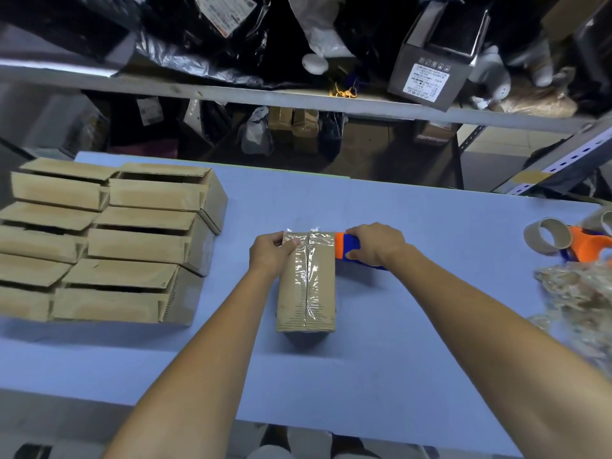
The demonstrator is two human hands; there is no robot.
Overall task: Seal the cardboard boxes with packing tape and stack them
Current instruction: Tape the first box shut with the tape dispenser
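The box [306, 286] lies mid-surface [414, 326], tape [306, 260] already run down its top seam. The left hand [270, 253] has its fingers curled round the far left corner, thumb flat on the tape; the right hand [377, 243] is wrapped tight round the dispenser [347, 248] at the far right corner. I'd pin that tape end hard, snap the dispenser away cleanly, then rub the tail down over the edge
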